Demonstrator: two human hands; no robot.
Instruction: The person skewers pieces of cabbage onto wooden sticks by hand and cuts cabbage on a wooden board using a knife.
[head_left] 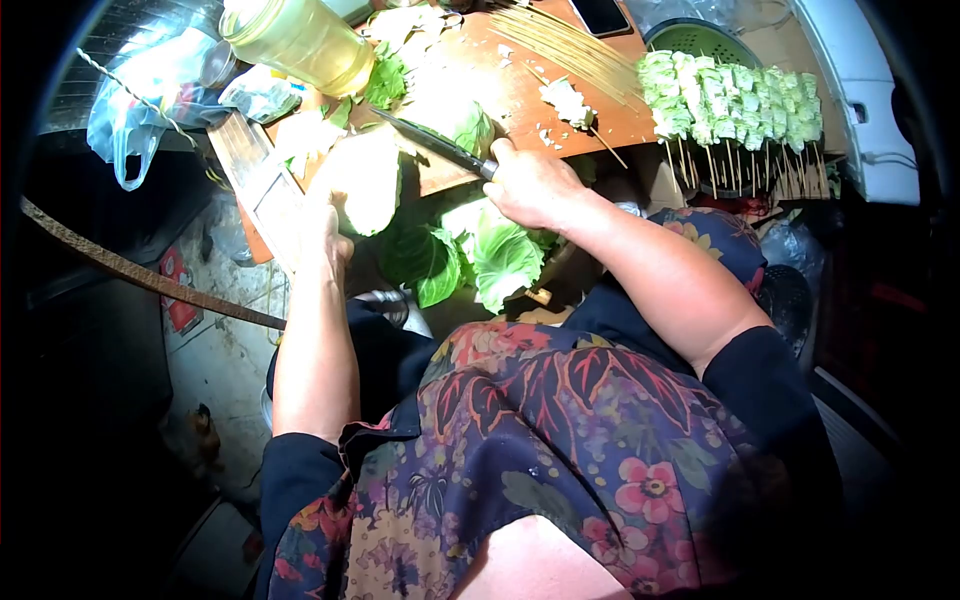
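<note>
My right hand point(535, 185) is wrapped round the handle of a knife point(435, 143), whose blade points up and left over the table edge. Beside the blade lies a pale green cabbage piece point(455, 122). At the left, my left hand point(322, 235) is at a large pale cabbage leaf point(368, 185) and grips its left edge; strong glare washes out the fingers. Below the table edge, between my arms, loose green cabbage leaves point(500, 250) are heaped.
A wooden table point(620, 60) holds bare skewers point(570, 50), one part-filled skewer point(568, 103) and a phone point(600, 14). Many cabbage skewers point(730, 100) rest at the right by a green colander point(700, 38). A yellowish jar point(300, 45) and blue plastic bag point(155, 95) are upper left.
</note>
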